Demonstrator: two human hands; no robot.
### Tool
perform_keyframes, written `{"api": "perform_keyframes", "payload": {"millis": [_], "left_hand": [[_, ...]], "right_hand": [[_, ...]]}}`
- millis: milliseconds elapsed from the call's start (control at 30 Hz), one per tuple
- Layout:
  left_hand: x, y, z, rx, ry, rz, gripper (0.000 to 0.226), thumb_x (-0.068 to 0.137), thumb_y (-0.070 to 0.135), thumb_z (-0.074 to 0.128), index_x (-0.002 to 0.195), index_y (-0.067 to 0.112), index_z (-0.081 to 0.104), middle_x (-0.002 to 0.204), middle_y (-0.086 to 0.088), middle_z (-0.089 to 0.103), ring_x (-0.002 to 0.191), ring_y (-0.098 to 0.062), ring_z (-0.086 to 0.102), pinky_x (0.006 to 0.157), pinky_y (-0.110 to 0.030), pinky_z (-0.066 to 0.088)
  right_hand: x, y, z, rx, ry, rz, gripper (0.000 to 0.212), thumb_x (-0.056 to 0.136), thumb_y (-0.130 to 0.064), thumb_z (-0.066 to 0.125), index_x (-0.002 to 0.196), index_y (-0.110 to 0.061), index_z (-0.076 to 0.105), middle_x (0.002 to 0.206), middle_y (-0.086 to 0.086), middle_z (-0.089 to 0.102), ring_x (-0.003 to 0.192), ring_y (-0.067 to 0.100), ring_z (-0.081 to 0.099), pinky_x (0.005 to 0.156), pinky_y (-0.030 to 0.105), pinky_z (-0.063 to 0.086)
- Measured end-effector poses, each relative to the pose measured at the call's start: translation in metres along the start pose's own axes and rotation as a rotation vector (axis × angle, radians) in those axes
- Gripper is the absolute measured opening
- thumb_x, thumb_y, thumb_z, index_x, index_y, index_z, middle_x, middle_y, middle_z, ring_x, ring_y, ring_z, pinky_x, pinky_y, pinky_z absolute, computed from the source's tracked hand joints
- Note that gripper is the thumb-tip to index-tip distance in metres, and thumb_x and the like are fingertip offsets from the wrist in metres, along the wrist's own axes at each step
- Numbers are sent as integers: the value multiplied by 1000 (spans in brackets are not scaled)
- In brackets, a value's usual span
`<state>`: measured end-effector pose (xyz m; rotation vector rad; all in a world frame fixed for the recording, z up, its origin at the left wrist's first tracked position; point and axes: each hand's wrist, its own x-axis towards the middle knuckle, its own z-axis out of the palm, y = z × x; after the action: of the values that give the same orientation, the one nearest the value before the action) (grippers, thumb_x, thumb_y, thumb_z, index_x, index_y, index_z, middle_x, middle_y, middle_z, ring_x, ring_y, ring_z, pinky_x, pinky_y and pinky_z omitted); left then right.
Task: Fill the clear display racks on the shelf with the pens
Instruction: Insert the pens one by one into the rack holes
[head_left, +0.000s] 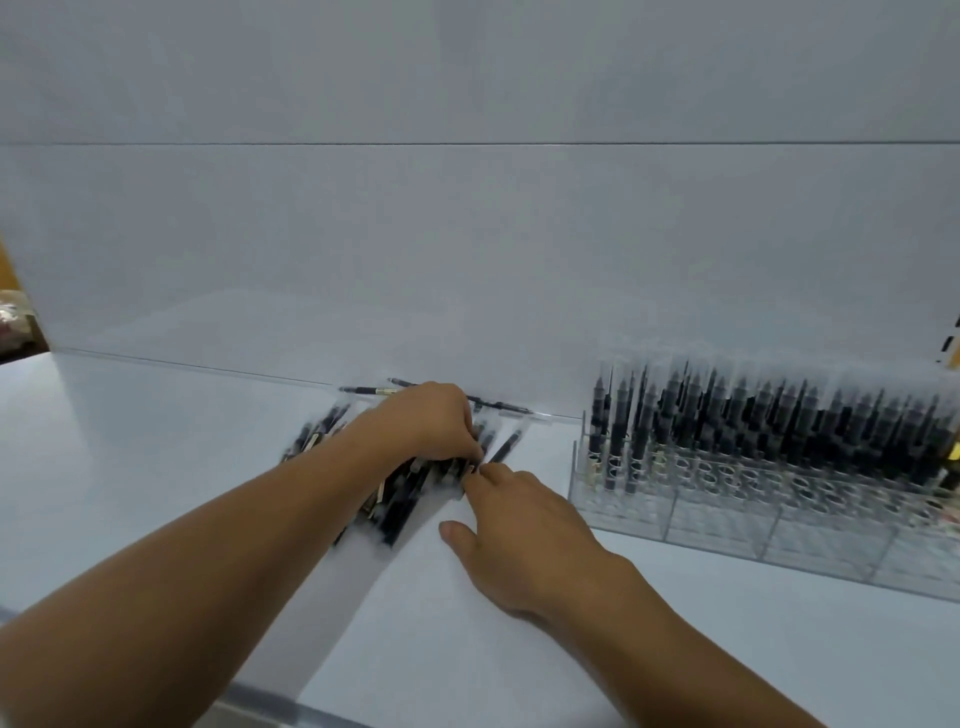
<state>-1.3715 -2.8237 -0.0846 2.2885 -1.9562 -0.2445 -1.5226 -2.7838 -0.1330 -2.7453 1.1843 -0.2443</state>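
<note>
A white shelf (156, 467) is seen, with the part-filled clear display rack (727, 525) at right. The pens (400, 499), piled at centre, are gripped by the left hand (436, 421) and touched by the outstretched right hand (524, 525). Their light, slick barrels are judged best pinched mid-length.

Shelf (156, 467): plain white, faint blue-grey cast. Back panel (467, 234): uniform pale grey, with one thin dark horizontal line across the upper frame. Loose pens (400, 493), centre: black barrels, some with tan-gold bands, in clear sleeves. Rack (727, 525), right: colourless, clear. Racked pens (779, 415): black, with frosted clear tops. Yellow patch (955, 452) at far right edge. Brown strip (10, 275) at left edge.
</note>
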Motion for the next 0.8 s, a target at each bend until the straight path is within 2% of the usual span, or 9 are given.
{"api": "perform_keyframes", "payload": {"millis": [100,200,267,433,567,667,800], "left_hand": [[7,6,-1,10,-55,-46,36,79,41,72,92,7,72,76,-7,65,65,-19,56,61,-29,46],[14,12,-1,26,-95,-91,32,79,40,72,84,9,66,69,-2,56,64,-18,51,59,-28,43],[18,14,-2,18,-109,-107,29,78,38,75,80,11,64,67,0,55,64,-17,52,58,-27,43],[24,16,-2,28,-111,-127,29,73,31,75,60,14,56,53,3,53,50,-14,50,48,-22,37],[28,18,-3,17,-140,-139,26,73,26,71,57,14,56,46,4,54,46,-13,51,46,-20,38],[29,20,-4,28,-159,-139,24,72,27,70,57,13,56,39,6,53,43,-13,51,45,-20,38],[30,18,-4,-6,-151,-154,25,73,24,68,58,13,52,38,4,48,40,-15,46,45,-20,37]], "right_hand": [[-5,3,-4,-3,58,-24,40,99,-44,41,130,-20,49,133,1,47,113,24,44,85,35,35],[-6,4,-4,40,23,-32,43,101,-42,39,138,-21,43,145,1,37,121,25,38,95,37,36],[-5,3,-4,20,-31,-45,44,102,-42,35,140,-20,41,148,2,37,125,26,37,97,38,36],[-7,3,-8,-43,14,-72,34,101,-40,38,116,-14,55,123,6,54,110,26,45,77,35,30],[-10,-2,-13,-3,155,-131,20,98,-37,47,88,-20,51,107,3,59,95,24,51,71,33,31],[-11,-6,-13,56,188,-185,15,96,-31,49,84,-22,53,99,-2,62,77,20,48,67,31,32],[-9,-6,-12,171,227,-172,17,96,-32,48,93,-23,62,104,-4,56,82,23,56,67,31,33]]}}
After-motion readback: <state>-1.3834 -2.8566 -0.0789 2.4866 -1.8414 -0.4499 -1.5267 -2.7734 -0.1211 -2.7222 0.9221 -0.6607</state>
